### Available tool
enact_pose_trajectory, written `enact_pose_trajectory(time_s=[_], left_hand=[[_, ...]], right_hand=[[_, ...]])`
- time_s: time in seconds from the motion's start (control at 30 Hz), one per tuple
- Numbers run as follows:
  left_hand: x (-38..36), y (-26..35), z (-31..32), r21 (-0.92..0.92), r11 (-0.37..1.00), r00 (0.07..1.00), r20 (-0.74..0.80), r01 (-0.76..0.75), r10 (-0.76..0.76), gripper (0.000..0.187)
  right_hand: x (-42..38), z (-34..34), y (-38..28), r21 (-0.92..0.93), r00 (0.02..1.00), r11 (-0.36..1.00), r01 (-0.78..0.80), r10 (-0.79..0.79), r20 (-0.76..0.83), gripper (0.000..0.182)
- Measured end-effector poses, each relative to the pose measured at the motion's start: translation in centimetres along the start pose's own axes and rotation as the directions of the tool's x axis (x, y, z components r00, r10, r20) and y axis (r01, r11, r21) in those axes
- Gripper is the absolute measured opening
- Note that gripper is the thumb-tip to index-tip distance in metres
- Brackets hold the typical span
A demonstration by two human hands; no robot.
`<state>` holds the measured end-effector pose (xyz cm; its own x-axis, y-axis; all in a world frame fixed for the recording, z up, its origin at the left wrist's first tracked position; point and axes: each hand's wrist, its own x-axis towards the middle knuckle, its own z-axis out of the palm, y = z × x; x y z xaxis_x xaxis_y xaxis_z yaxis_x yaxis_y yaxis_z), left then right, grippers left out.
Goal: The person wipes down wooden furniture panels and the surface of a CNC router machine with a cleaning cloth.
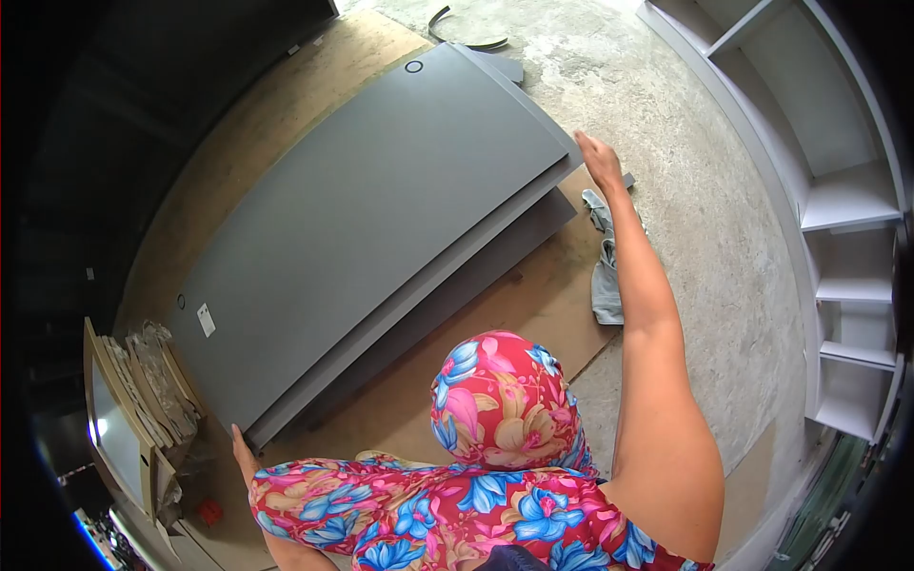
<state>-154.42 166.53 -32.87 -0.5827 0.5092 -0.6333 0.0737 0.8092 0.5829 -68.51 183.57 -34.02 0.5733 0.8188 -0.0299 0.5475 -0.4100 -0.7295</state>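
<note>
A large dark grey panel [371,200] lies flat on top of other grey boards, with a round hole near its far edge and a white label [207,321] at its left end. My right hand [598,160] is closed on the panel's right corner. At the near left corner, my left hand [245,452] holds the panel's edge, its fingers partly hidden. Beneath the top panel, a lower grey board [457,266] juts out towards me at an angle.
Brown cardboard [562,276] covers part of the concrete floor [705,200]. A grey cloth [606,285] lies below my right forearm. White shelving [847,190] stands along the right side. Wrapped boards [143,390] lean at the left, and a black strip [466,43] lies behind the panel.
</note>
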Motion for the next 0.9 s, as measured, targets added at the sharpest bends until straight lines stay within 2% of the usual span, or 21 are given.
enact_pose_trajectory(time_s=[0.07, 0.17, 0.27, 0.3, 0.37, 0.43, 0.47, 0.5, 0.53, 0.63, 0.67, 0.77, 0.87, 0.9], left_hand=[[0.1, -0.2, 0.2, -0.035, 0.999, 0.999, -0.031, -0.04, 0.039, 0.082], [1.7, -1.0, -0.8, -0.067, 0.997, 0.999, -0.001, -0.039, 0.039, 0.087], [-0.5, -0.1, 0.2, -0.098, 0.995, 1.0, 0.018, -0.019, 0.021, 0.089], [-0.3, -0.5, -0.2, -0.202, 0.979, 0.998, 0.044, -0.03, 0.039, 0.089], [0.7, -2.3, -1.3, -0.408, 0.912, 0.994, 0.078, -0.039, 0.078, 0.089], [2.0, -3.9, -1.5, -0.644, 0.764, 0.999, 0.038, 0.035, -0.013, 0.088], [2.5, -4.8, -1.9, -0.746, 0.664, 0.998, 0.023, 0.059, -0.062, 0.088], [1.3, -4.6, -1.5, -0.726, 0.676, 0.992, 0.098, 0.125, -0.078, 0.085], [1.1, -4.7, -0.8, -0.748, 0.652, 0.992, 0.099, 0.125, -0.076, 0.085], [-1.2, -3.3, 1.4, -0.784, 0.615, 0.996, 0.086, 0.086, -0.03, 0.082], [-1.7, -2.9, 1.9, -0.792, 0.606, 0.997, 0.083, 0.068, -0.002, 0.081], [0.0, -4.8, 2.1, -0.801, 0.598, 0.992, 0.101, 0.039, 0.071, 0.074], [0.6, -5.0, 2.8, -0.824, 0.566, 0.999, 0.04, 0.018, 0.026, 0.064], [1.2, -5.3, 2.7, -0.82, 0.571, 0.997, 0.072, 0.05, 0.017, 0.062]], right_hand=[[2.7, 1.6, 0.4, 0.024, 0.997, 0.999, 0.044, -0.046, 0.065, 0.065], [4.9, 2.1, -0.1, -0.19, 0.958, 0.973, -0.132, 0.174, 0.226, 0.062], [4.0, 2.4, 0.0, -0.013, 0.888, 0.936, -0.352, 0.338, 0.31, 0.063], [3.6, 2.9, 0.7, 0.171, 0.909, 0.917, -0.361, 0.305, 0.284, 0.063], [2.7, 4.2, 3.0, 0.511, 0.941, 0.791, -0.336, 0.255, 0.225, 0.062], [1.6, 4.9, 3.7, 0.705, 0.915, 0.592, -0.389, 0.333, 0.226, 0.071], [0.9, 5.1, 3.7, 0.732, 0.914, 0.559, -0.389, 0.336, 0.229, 0.067], [-0.1, 5.0, 2.8, 0.757, 0.911, 0.524, -0.39, 0.341, 0.233, 0.063], [-0.6, 5.2, 2.2, 0.78, 0.907, 0.488, -0.39, 0.348, 0.236, 0.058], [-0.5, 5.8, 2.3, 0.769, 0.882, 0.434, -0.468, 0.28, 0.379, 0.058], [-0.1, 6.4, 2.6, 0.824, 0.901, 0.369, -0.43, 0.226, 0.37, 0.057], [-0.3, 6.3, 2.7, 0.79, 0.895, 0.42, -0.446, 0.198, 0.4, 0.068], [-0.7, 6.2, 2.2, 0.781, 0.892, 0.43, -0.453, 0.234, 0.388, 0.066], [-0.7, 6.1, 2.0, 0.776, 0.894, 0.444, -0.448, 0.237, 0.38, 0.067]])
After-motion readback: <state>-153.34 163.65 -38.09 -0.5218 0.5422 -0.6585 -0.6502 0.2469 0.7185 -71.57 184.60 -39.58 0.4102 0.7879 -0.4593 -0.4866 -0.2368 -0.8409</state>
